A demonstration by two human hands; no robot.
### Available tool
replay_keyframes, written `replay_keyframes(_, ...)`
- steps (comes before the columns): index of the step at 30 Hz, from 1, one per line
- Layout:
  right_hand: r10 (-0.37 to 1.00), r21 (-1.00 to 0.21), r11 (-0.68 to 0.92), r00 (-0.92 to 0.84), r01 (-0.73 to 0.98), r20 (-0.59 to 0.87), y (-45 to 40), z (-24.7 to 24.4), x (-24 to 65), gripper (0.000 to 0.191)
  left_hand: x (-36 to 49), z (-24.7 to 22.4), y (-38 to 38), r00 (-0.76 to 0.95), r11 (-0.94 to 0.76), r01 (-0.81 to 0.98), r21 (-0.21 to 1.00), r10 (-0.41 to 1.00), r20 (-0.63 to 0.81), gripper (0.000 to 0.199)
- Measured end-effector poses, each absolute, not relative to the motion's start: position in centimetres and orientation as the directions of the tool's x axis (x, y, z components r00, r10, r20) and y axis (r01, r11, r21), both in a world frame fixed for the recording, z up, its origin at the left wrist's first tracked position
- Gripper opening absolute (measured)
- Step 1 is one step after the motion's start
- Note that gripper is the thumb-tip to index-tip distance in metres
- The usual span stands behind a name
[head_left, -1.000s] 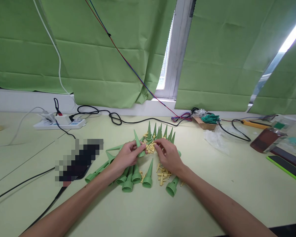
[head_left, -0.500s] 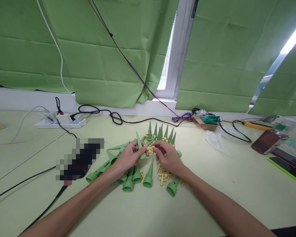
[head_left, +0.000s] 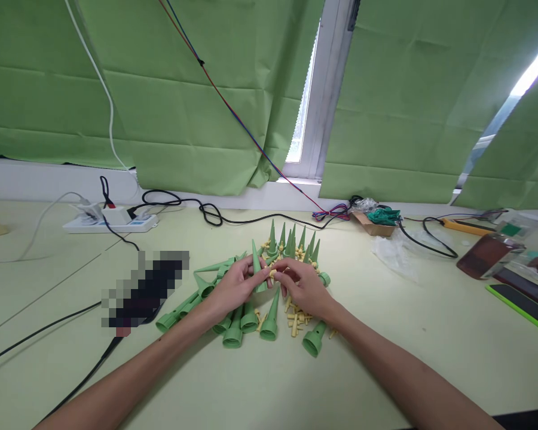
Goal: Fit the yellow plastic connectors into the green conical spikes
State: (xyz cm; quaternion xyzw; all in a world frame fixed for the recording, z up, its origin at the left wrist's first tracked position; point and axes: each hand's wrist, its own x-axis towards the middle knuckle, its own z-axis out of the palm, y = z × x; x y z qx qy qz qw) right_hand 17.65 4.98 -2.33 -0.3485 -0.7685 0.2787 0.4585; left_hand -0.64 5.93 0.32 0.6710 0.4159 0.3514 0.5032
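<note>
A green plastic cone-shaped spike (head_left: 257,263) is gripped in my left hand (head_left: 240,280), its point up and slightly tilted. My right hand (head_left: 302,283) pinches a small yellow plastic valve piece (head_left: 272,273) right beside the spike; fingers partly cover where the two meet. Several loose green spikes (head_left: 233,334) lie left of and below my hands, with one more spike (head_left: 314,339) lying under my right wrist. Small yellow pieces (head_left: 295,322) are heaped below my right hand. Behind the hands, several spikes stand upright (head_left: 291,242) among more yellow pieces.
A pixelated dark device (head_left: 147,292) with a cable lies at left, near a white power strip (head_left: 112,223). Black cable (head_left: 260,218) runs along the back. At right are a small cardboard box (head_left: 376,224), a brown bottle (head_left: 488,255) and a green-edged phone (head_left: 522,307).
My right hand has moved slightly left, bringing the yellow piece up to the spike. The spike has shifted a little right. A brownish, hand-like shape has appeared at the far right edge.
</note>
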Motion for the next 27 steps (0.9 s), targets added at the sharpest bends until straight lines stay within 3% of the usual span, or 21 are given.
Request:
replay_keyframes(12, 0.795, -0.742, 0.598, -0.345, 0.303, 0.499, 4.97, -2.31, 17.61, 0.017, -0.65, 0.19, 5.83, 0.436, -0.235, 0.23, 0.944, 0.893, 0.116, 0.038)
replay_keyframes(27, 0.779, -0.648, 0.626, -0.351, 0.434, 0.519, 5.21, -2.54, 17.61, 0.037, -0.82, 0.02, 5.89, 0.479, -0.278, 0.279, 0.919, 0.87, 0.118, 0.033)
